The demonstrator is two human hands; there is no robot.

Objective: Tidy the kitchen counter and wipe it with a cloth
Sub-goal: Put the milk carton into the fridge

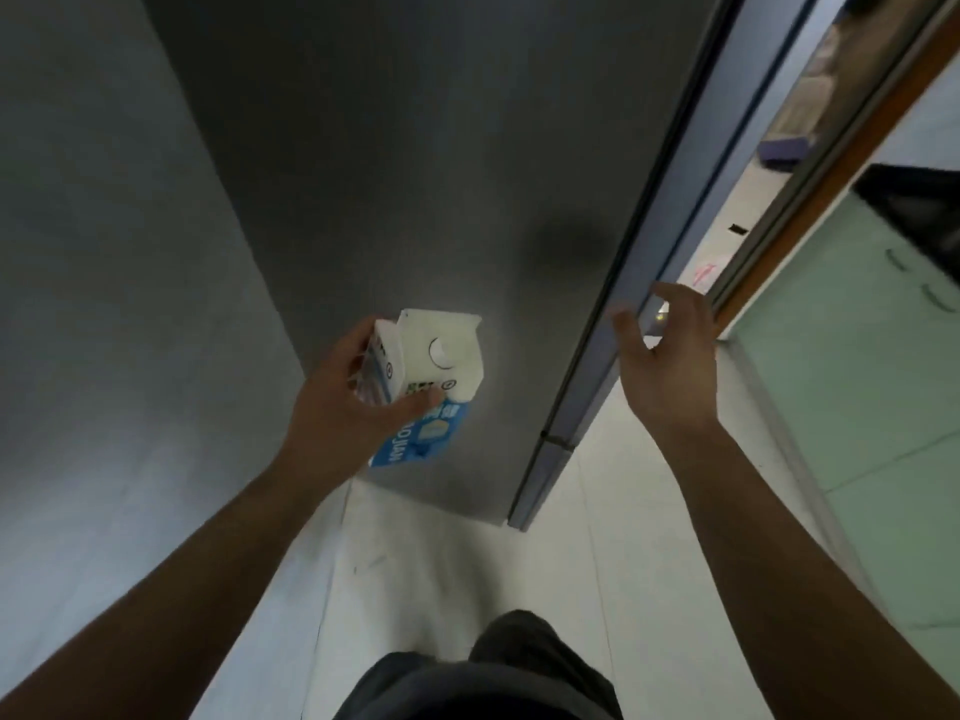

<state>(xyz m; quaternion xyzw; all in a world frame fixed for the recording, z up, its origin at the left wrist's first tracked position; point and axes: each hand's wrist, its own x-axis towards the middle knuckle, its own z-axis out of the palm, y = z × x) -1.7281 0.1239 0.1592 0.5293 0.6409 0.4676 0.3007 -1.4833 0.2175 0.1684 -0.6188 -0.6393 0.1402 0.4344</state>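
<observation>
your left hand (337, 402) grips a white & blue carton (441, 366) from its side, thumb across the front, fingers wrapped round the back. carton's tilted, gabled top toward the big grey door (415, 148), prob. a fridge, hard to say w/ the blur. your right hand (670, 366) is released, fingers spread and lightly curved, holding nothing, just beside the door's blue-grey edge (623, 304); can't tell if it touches. white tiled floor (441, 553) below, pale green cabinet fronts (857, 407) at right.

One carton (441, 356), one left hand (337, 407), one right hand (670, 366), one grey door (415, 174).
</observation>
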